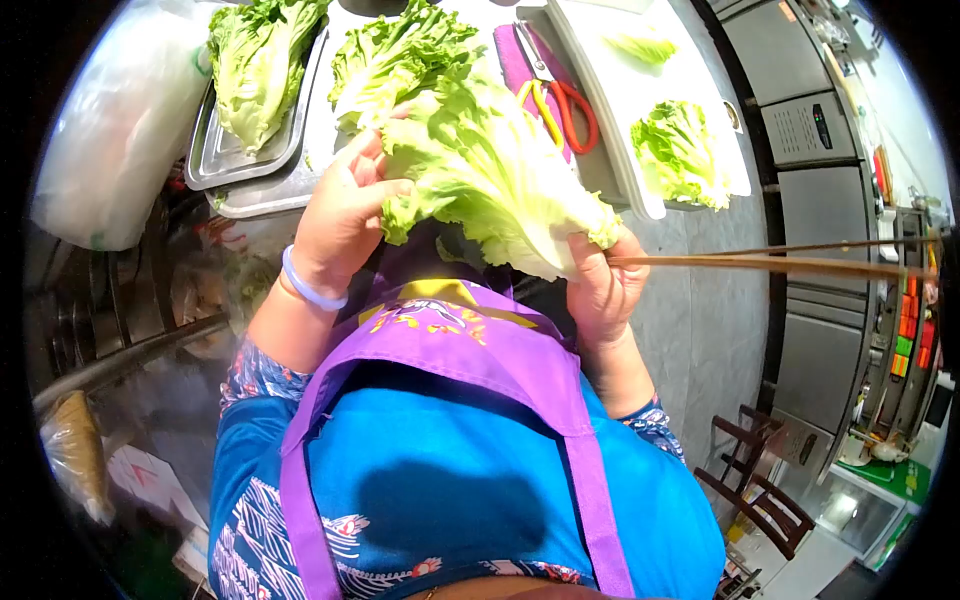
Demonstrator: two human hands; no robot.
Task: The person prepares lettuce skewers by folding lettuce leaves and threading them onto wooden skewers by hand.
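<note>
A large lettuce leaf is stretched between my two hands, above the purple apron. My left hand, with a pale bracelet at the wrist, pinches the leaf's frilly edge between thumb and fingers. At the pale stem end, my right hand grips the leaf between thumb and fingers. Thin wooden sticks run out to the right from that same hand; whether they are skewers or chopsticks I cannot tell. Behind the held leaf lies more leafy lettuce on the table.
A metal tray bears a lettuce head. Red-and-yellow-handled scissors lie on a purple cloth. A white tray at the right holds lettuce pieces. A clear plastic bag stands left; wooden chairs are lower right.
</note>
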